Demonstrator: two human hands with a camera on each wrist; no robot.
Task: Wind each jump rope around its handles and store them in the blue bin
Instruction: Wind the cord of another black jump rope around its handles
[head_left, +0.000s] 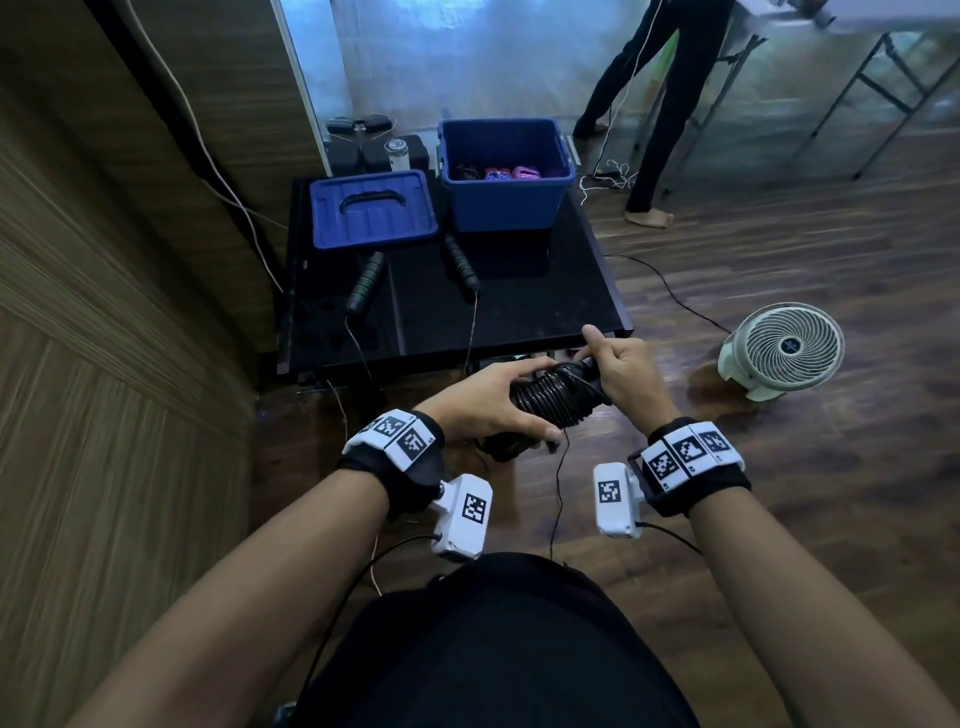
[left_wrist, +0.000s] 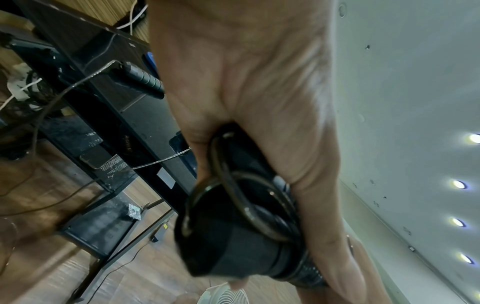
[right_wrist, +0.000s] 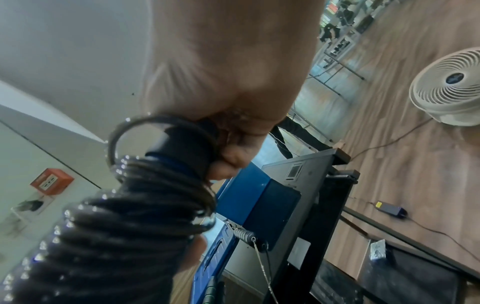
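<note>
Nearest: black jump rope, cord coiled round its paired handles, held off the table edge. Left hand wraps the coiled bundle; right hand grips the handle end, thumb raised. Beyond, on the black table: second rope's two handles, cords trailing over the edge. Farther: blue lid; blue bin, open, holding wound ropes.
</note>
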